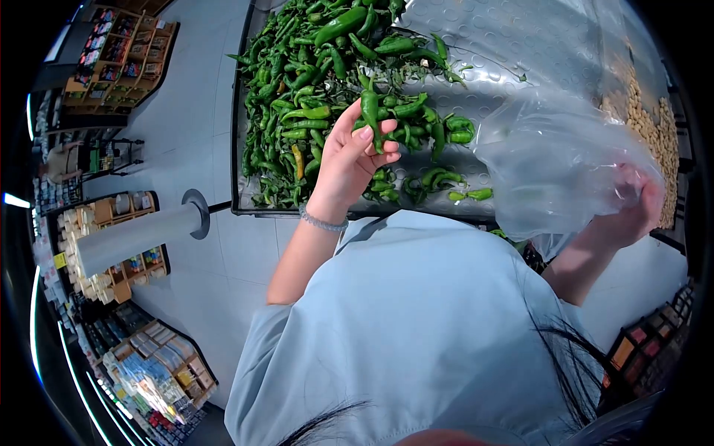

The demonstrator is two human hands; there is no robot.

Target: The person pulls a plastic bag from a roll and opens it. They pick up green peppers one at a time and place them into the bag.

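My left hand (pixel 348 162) is raised over the near part of a pepper pile, with a bracelet at its wrist. Its thumb and fingers pinch a single green chili pepper (pixel 370 110), held roughly upright. Beneath and beyond it, many green chili peppers (pixel 275 97) are heaped on the left of a dimpled metal display counter (pixel 476 70). On the right, my right hand (pixel 632 199) grips a clear plastic bag (pixel 539 167), which hangs puffed out over the counter's near edge. The bag partly veils the fingers of that hand.
Pale, peanut-like goods (pixel 641 111) lie at the counter's right end. A roll of plastic bags (pixel 141 236) sticks out on a rod left of the counter. Stocked shelves (pixel 119 63) stand across the tiled floor, where a person (pixel 63 162) is near a cart.
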